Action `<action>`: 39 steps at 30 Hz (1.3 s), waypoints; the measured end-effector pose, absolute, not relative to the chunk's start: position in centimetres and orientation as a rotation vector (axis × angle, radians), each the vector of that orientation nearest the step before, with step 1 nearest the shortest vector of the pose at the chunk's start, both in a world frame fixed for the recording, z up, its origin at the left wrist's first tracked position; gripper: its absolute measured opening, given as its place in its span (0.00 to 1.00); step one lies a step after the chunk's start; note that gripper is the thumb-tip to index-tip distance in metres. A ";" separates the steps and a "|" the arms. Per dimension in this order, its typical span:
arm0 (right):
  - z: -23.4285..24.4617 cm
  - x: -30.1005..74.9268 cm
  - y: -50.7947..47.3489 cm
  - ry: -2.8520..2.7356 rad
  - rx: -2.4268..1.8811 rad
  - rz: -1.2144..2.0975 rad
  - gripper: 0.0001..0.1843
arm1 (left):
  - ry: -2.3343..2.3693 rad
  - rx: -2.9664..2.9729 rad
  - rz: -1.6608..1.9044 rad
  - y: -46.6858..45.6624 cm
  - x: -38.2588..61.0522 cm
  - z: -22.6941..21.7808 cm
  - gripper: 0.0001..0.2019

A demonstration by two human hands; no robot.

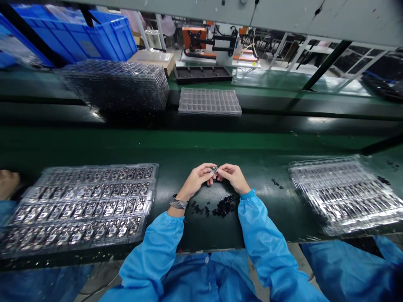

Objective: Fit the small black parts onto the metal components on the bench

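Observation:
My left hand (199, 179) and my right hand (232, 176) meet over the dark green bench, fingers pinched together on one small metal part (214, 170) held between them. Just below the hands lies a loose pile of small black pieces (224, 205), with a few more scattered to its left. A clear plastic tray (82, 205) filled with rows of metal parts sits to my left. Another clear tray stack (346, 195) lies to my right. Both arms wear blue sleeves, and a banded bracelet is on my left wrist.
A tall stack of clear trays (119, 84) and a single empty tray (209, 102) rest on the far belt. Blue crates (94, 35) stand at back left, a black tray (203, 73) and an orange fixture behind. Another person's hand (8, 182) shows at far left.

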State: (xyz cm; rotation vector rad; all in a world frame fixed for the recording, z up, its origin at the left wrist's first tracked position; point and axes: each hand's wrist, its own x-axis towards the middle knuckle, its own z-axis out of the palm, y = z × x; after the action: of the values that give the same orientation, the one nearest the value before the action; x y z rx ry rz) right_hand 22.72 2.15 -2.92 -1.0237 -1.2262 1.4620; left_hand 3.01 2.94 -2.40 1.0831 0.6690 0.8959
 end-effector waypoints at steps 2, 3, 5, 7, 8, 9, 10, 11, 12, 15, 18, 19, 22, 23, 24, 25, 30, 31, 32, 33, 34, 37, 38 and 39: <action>-2.9 22.7 2.1 -1.220 -1.003 1.485 0.18 | 0.667 1.080 0.898 2.9 3.0 -2.4 0.21; -3.0 22.6 2.1 -1.218 -0.997 1.495 0.18 | 0.666 1.078 0.900 2.9 3.0 -2.3 0.21; -3.0 22.6 2.1 -1.209 -0.991 1.499 0.18 | 0.668 1.072 0.905 2.9 3.0 -2.3 0.22; -3.0 22.5 2.1 -1.192 -0.994 1.487 0.18 | 0.677 1.066 0.911 2.9 3.1 -2.3 0.22; -3.0 22.4 2.1 -1.183 -0.997 1.479 0.19 | 0.685 1.065 0.915 2.9 3.1 -2.3 0.23; -3.0 22.4 2.1 -1.177 -1.000 1.469 0.19 | 0.693 1.065 0.921 2.9 3.1 -2.3 0.23; -3.0 22.4 2.2 -1.177 -1.004 1.460 0.19 | 0.705 1.070 0.925 2.9 3.1 -2.3 0.23; -3.0 22.3 2.2 -1.185 -1.011 1.452 0.20 | 0.720 1.080 0.930 2.9 3.1 -2.3 0.23; -2.9 22.3 2.2 -1.198 -1.021 1.443 0.20 | 0.740 1.096 0.935 2.9 3.2 -2.3 0.23; -2.9 22.1 2.2 -1.237 -1.055 1.410 0.20 | 0.800 1.166 0.939 2.7 3.3 -2.1 0.23; -2.8 22.0 2.0 -1.228 -1.070 1.388 0.20 | 0.830 1.218 0.930 2.4 3.5 -1.6 0.22; -2.8 22.0 2.0 -1.221 -1.069 1.389 0.20 | 0.832 1.227 0.926 2.3 3.5 -1.5 0.22; -2.6 22.0 1.9 -1.216 -1.056 1.401 0.20 | 0.841 1.237 0.920 2.2 3.6 -1.4 0.22; -2.5 22.0 1.9 -1.219 -1.054 1.400 0.20 | 0.845 1.235 0.918 2.1 3.6 -1.4 0.22; -2.4 22.0 1.9 -1.225 -1.056 1.397 0.20 | 0.849 1.233 0.915 2.1 3.6 -1.4 0.23; -2.3 22.0 1.9 -1.230 -1.061 1.391 0.21 | 0.853 1.232 0.911 2.0 3.6 -1.4 0.23; -2.3 22.0 1.9 -1.213 -1.064 1.389 0.23 | 0.853 1.217 0.908 1.7 3.7 -1.3 0.25; -2.3 22.0 1.9 -1.198 -1.052 1.403 0.23 | 0.850 1.203 0.912 1.7 3.8 -1.3 0.25; -2.3 21.9 1.9 -1.179 -1.036 1.420 0.24 | 0.850 1.185 0.921 1.7 3.9 -1.2 0.26; -2.3 21.9 1.9 -1.159 -1.019 1.437 0.24 | 0.852 1.165 0.935 1.7 4.0 -1.2 0.26; -2.4 21.9 1.9 -1.139 -1.004 1.453 0.25 | 0.854 1.145 0.952 1.8 4.1 -1.1 0.27; -2.5 21.9 2.1 -1.105 -1.002 1.464 0.28 | 0.852 1.084 1.007 1.9 4.2 -0.5 0.28; -2.6 21.9 2.1 -1.107 -1.022 1.460 0.29 | 0.850 1.058 1.031 1.8 4.1 -0.1 0.28; -2.7 22.0 2.2 -1.117 -1.049 1.453 0.30 | 0.847 1.024 1.062 1.6 3.8 0.5 0.27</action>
State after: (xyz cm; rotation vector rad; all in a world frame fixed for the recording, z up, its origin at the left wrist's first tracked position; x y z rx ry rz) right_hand 21.96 2.16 -2.69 -1.0488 -1.1169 1.4527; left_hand 3.81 1.58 0.50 1.0238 0.8467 1.0621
